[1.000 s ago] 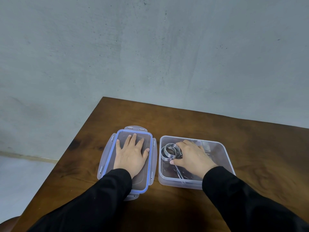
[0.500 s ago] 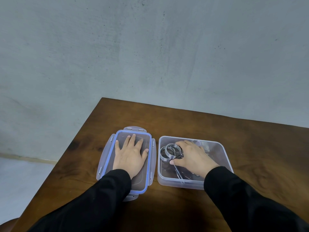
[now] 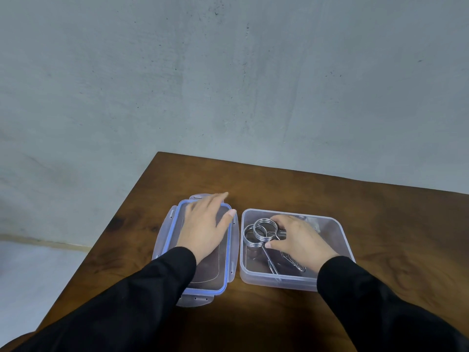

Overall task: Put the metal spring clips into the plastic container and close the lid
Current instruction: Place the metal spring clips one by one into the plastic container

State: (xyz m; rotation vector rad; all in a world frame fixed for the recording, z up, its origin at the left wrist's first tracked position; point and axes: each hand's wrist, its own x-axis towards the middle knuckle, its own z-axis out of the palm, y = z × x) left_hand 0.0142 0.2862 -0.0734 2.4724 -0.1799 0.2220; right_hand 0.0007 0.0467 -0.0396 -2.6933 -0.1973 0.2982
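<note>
A clear plastic container (image 3: 337, 235) stands open on the brown table, right of centre. Inside it lie metal spring clips (image 3: 261, 233) with round coils and long wire legs. My right hand (image 3: 297, 237) is inside the container, fingers closed on the clips beside the coils. The lid (image 3: 229, 262), translucent with a blue seal and side flaps, lies flat on the table just left of the container. My left hand (image 3: 205, 224) is over the lid's far half, fingers spread and blurred, reaching past the lid's far edge.
The wooden table (image 3: 304, 189) ends at its left edge close to the lid and at its far edge against a grey wall. Pale floor shows at the lower left. Both forearms wear black sleeves.
My left hand has slid forward and to the right over the lid, from lying flat on its middle. My right hand has stayed in the container on the clips.
</note>
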